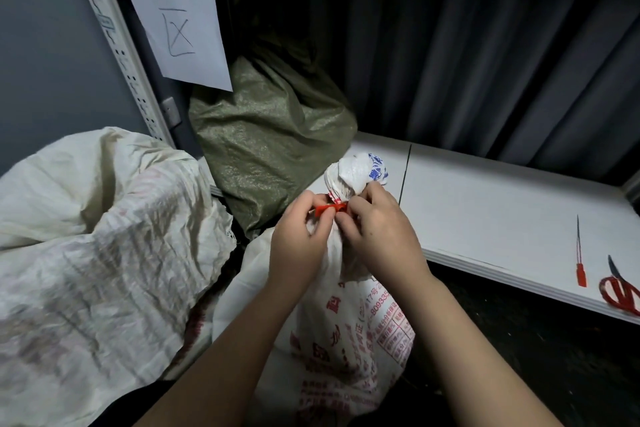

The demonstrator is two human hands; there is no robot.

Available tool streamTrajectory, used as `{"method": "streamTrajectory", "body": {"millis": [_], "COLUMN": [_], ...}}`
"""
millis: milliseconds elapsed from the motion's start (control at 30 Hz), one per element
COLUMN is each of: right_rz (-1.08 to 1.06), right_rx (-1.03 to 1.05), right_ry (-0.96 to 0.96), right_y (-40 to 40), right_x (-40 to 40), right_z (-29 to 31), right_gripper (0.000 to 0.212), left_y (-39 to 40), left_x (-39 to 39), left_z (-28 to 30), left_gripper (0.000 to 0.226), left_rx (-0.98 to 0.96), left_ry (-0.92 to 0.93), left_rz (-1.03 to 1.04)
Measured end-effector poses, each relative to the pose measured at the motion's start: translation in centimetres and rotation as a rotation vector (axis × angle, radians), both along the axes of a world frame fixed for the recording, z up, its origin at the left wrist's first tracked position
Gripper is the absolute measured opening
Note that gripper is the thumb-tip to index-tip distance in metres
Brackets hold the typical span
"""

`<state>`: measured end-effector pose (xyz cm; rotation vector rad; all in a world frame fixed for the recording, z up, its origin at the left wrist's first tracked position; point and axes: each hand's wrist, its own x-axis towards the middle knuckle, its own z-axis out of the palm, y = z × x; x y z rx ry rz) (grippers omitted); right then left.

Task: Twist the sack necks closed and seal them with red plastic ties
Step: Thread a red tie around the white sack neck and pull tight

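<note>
Printed white sack down front between both arms, neck bunched and twisted up top. Left hand and right hand both pinching red tie at neck. Could untwist and puff open if either pinch slips. Could miss lock hole, too small to see. Spare red tie and scissors on white shelf, well apart.

Red scissors on white shelf; handwritten paper sign
</note>
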<state>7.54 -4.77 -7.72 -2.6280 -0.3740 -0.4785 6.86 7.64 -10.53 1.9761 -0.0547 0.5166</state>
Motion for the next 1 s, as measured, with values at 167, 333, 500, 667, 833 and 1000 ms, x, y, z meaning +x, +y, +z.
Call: {"method": "streamTrajectory", "body": {"millis": [167, 333, 500, 667, 833, 1000], "right_rz": [0.027, -0.012, -0.009, 0.002, 0.001, -0.008], "right_rx": [0.019, 0.23, 0.342, 0.369, 0.42, 0.452], "right_ry": [0.006, 0.036, 0.018, -0.008, -0.004, -0.001], "right_y": [-0.3, 0.2, 0.4, 0.5, 0.8, 0.9], "right_x": [-0.1, -0.8, -1.3, -1.6, -1.8, -1.7], "right_z": [-0.1, -0.7, -1.0, -1.1, -1.3, -1.5], "right_gripper": [0.027, 0.023, 0.02, 0.018, 0.017, 0.019], "left_y": [0.0, -0.5, -0.1, 0.5, 0.8, 0.7], "left_x": [0.5, -0.3, -0.1, 0.0, 0.3, 0.6], "left_z": [0.1, 0.2, 0.3, 0.4, 0.3, -0.2], "left_gripper": [0.021, 0.02, 0.012, 0.011, 0.011, 0.01], "left_rx": [-0.28, -0.175, -0.114, -0.078, -0.174, -0.292], "left_ry": [0.054, 0.009, -0.016, -0.028, -0.001, 0.009], "left_rz": [-0.187, -0.17, -0.21, -0.195, -0.193, -0.165]}}
